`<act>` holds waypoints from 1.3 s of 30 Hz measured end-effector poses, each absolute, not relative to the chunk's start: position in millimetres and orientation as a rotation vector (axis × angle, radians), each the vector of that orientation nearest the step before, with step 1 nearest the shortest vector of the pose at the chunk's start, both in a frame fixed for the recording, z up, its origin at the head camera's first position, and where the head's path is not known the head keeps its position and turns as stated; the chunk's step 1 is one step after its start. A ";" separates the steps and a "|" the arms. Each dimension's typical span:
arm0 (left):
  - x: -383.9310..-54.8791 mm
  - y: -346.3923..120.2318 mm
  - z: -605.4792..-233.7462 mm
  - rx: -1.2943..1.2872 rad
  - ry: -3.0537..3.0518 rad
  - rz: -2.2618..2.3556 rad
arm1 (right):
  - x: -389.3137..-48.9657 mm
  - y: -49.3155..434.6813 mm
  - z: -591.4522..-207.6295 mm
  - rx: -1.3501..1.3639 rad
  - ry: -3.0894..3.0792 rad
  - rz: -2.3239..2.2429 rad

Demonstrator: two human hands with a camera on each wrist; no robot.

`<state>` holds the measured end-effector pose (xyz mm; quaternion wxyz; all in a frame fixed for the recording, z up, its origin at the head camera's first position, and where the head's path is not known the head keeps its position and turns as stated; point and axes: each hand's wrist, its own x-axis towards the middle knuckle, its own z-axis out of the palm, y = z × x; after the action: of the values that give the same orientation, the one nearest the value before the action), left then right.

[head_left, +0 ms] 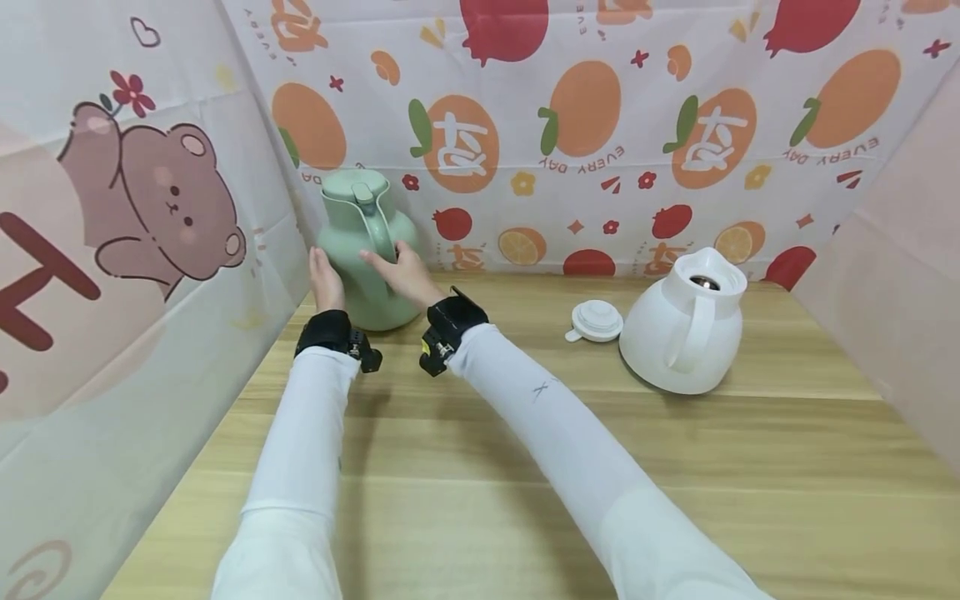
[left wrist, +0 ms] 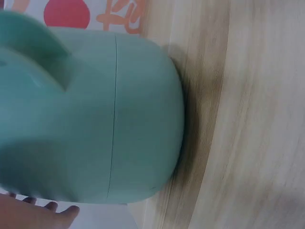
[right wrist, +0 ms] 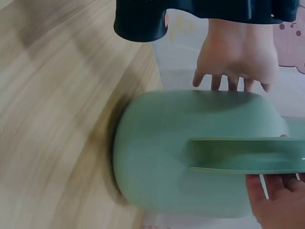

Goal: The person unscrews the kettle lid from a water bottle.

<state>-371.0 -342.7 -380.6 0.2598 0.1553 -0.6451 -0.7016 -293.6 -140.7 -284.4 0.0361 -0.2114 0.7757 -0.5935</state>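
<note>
A bench (head_left: 420,517) holds a green jug (head_left: 371,292), upper L of frame, and white jug (head_left: 652,333), ctr R — L hand (head_left: 327,283) at green jug's side, fingers straight; R hand (head_left: 408,273), fingers clamped on green jug's handle (head_left: 381,235) — lid (head_left: 597,320) beside white jug.

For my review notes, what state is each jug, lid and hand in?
Green jug: upright
Green lid: on the green jug
White jug: standing, uncovered
White lid: off, lying on the table
Left hand: open, at the green jug's side
Right hand: gripping the green jug's handle
</note>
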 end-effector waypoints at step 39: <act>-285.1 -244.3 -325.5 0.371 -1.983 -1.841 | -265.3 -105.0 -307.2 -0.731 1.845 -2.313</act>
<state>-285.1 -244.3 -325.5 0.2038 0.1330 -0.7108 -0.6599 -265.3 -105.0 -307.2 0.0467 -0.2396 0.6048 -0.7581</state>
